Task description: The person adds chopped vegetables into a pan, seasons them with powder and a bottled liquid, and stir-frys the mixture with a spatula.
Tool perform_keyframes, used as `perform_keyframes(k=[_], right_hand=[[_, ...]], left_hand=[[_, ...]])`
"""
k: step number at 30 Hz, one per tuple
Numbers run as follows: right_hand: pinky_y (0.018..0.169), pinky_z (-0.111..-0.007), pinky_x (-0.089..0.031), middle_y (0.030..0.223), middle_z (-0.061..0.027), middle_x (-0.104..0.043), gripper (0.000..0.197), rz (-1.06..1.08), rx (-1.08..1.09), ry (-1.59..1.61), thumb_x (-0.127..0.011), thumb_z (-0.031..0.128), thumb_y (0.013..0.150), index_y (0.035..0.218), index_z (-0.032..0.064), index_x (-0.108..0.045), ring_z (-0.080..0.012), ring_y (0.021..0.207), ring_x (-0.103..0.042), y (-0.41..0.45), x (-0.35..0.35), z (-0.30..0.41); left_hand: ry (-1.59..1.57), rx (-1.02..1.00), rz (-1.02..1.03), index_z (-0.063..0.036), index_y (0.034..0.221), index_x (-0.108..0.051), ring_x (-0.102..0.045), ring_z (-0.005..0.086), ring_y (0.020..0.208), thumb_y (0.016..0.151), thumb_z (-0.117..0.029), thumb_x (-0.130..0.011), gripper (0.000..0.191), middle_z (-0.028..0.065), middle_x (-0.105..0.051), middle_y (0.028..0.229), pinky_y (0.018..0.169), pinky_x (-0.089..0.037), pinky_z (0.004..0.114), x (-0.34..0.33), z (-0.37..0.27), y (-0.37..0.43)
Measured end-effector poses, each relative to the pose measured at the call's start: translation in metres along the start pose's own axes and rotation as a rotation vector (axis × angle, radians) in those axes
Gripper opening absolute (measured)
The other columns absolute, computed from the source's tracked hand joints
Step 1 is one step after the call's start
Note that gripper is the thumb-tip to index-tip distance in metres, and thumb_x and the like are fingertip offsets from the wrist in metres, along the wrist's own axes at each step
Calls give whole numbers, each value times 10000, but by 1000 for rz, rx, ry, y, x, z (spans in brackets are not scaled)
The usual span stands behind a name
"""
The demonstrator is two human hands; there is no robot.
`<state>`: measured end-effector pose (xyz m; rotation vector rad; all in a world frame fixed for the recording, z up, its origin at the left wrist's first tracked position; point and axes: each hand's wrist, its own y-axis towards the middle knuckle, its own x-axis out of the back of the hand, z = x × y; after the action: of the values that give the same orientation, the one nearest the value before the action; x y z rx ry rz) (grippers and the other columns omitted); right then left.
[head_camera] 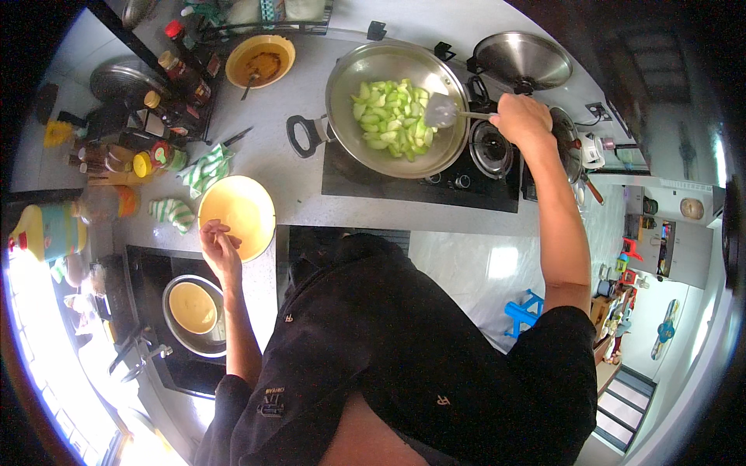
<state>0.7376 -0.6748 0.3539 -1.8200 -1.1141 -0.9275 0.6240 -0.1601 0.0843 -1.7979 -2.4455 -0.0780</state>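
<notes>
My right hand (pixel 524 118) grips the handle of a spatula (pixel 443 110), whose flat blade lies over the right edge of the sliced green vegetable (pixel 391 116) in a large steel wok (pixel 344 143). The wok sits on a black gas hob (pixel 379 185). My left hand (pixel 221 242) holds nothing; its fingers are loosely curled over the near-left rim of an empty yellow bowl (pixel 250 204) at the counter's edge. Whether the fingers touch the rim, I cannot tell.
A bowl of brown sauce with a spoon (pixel 262 61) stands behind, left of the wok. Green-striped cloths (pixel 208 169), a knife (pixel 238 136) and sauce bottles (pixel 183 76) are at the left. The sink (pixel 157 262) holds a basin (pixel 175 341) and a bowl (pixel 192 306). A steel lid (pixel 524 58) leans at the back right.
</notes>
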Motion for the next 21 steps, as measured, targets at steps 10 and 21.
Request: perform_keyframes(k=[10,21], right_hand=[[832,-483,-541,997,-198,-731,381,185,36,426,-659,436,918,996,77,-756,-387,949,-700,29,-95,13],[788,-491,-545,939,-184,-732,302,-52,121,280,-678,362,902,935,67,-738,-382,918,-702,6,-31,18]], left_hand=[[21,-41,81,-47,1142,-526,-552,89,576,1003,27,-406,198,57,-560,930,534,-460,217,-20,-13,6],[-3,-14,41,-43,1136,-530,-542,89,569,1005,32,-408,194,58,-559,920,534,-454,213,-11,-1,5]])
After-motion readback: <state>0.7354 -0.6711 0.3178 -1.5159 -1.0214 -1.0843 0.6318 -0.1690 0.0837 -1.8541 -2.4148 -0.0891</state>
